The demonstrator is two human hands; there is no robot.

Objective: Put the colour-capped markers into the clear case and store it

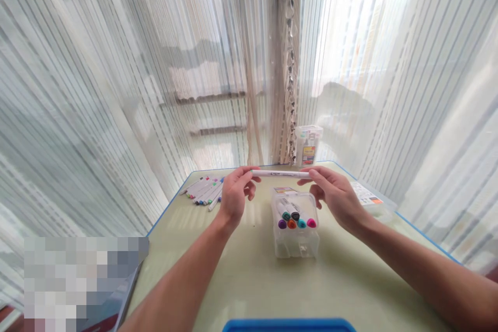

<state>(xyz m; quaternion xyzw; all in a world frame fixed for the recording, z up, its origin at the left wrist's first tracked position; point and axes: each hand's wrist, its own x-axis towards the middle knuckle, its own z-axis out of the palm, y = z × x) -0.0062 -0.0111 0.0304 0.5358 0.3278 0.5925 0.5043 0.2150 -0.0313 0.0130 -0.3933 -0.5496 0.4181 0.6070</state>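
A white marker [280, 174] is held level above the table, one end in each hand. My left hand [236, 192] pinches its left end, where a bit of green shows. My right hand [330, 192] pinches the right end, fingertips covering the tip. Below and between the hands stands a clear plastic box [296, 246] with several markers in it. Their caps face me: a purple cap [282, 224], an orange cap [291, 224], a teal cap [301, 223] and a pink cap [312, 223], with dark green and black ones above.
Loose white markers [204, 191] lie fanned out left of my left hand. A clear lidded case [309, 145] stands at the table's far edge. Behind my right wrist lies a flat clear case [373, 199]. A blue-rimmed object [288, 323] is at the near edge. Curtains [202, 62] hang behind.
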